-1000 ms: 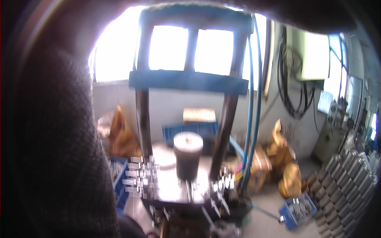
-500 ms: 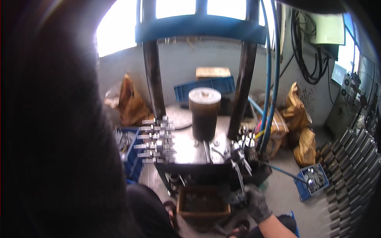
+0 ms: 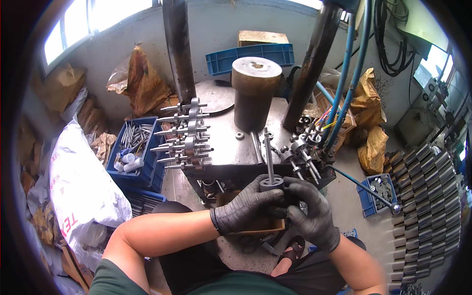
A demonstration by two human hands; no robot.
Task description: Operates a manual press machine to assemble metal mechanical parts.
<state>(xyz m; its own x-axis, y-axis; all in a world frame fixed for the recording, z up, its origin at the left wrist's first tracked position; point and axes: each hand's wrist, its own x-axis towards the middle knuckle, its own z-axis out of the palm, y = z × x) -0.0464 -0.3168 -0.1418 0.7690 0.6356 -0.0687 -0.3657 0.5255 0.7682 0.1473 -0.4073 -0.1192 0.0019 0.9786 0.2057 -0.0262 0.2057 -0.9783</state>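
Both my hands wear dark grey gloves and meet in front of the press table (image 3: 231,147). My left hand (image 3: 246,206) and my right hand (image 3: 307,211) together grip a metal shaft (image 3: 269,157) that stands upright with a round collar (image 3: 271,183) at its lower end. The shaft rises from my fingers toward the dark steel cylinder (image 3: 254,93) on the press. To the left, a row of finished shafts with collars (image 3: 184,135) lies stacked on the table edge. More shaft pieces (image 3: 302,155) lie on the right side.
A blue crate (image 3: 132,152) of rods and small parts stands at the left beside a white sack (image 3: 78,182). Two press columns (image 3: 177,49) rise behind, with blue hoses (image 3: 346,83) at right. A small blue tray of rings (image 3: 378,191) and stacked metal blocks (image 3: 423,196) sit at the right.
The view has tipped down from the windows to the press table. Both my gloved hands have come into view, holding the shaft with its collar.
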